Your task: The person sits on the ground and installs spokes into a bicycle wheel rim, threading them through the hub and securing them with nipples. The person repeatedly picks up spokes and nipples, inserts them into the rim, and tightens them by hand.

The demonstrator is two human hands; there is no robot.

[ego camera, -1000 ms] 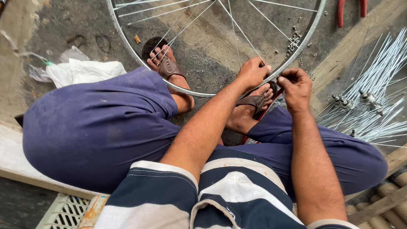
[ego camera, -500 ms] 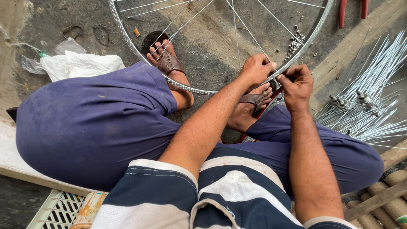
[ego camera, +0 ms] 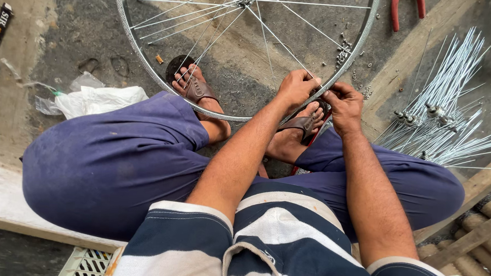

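Head view: left hand (ego camera: pixel 296 88) and right hand (ego camera: pixel 343 103) pinched together at the rim of a bicycle wheel (ego camera: pixel 149 67), fingers closed on something too small to make out. Wheel lying on the ground at the far side, over the sandalled feet (ego camera: pixel 195 86). Loose spokes (ego camera: pixel 450 125) heaped right; red-handled pliers (ego camera: pixel 405 10) far right.

Both hands, the left hand (ego camera: pixel 296 89) and right hand (ego camera: pixel 343 106), crowd the wheel rim (ego camera: pixel 149 67) at one spot, hemmed by spokes (ego camera: pixel 293 46) above and sandalled feet (ego camera: pixel 304 127) below. Right of them, a bundle of loose spokes (ego camera: pixel 450 119) blocks the floor. Open floor (ego camera: pixel 56 41) lies left, beyond the white plastic bag (ego camera: pixel 95 99).
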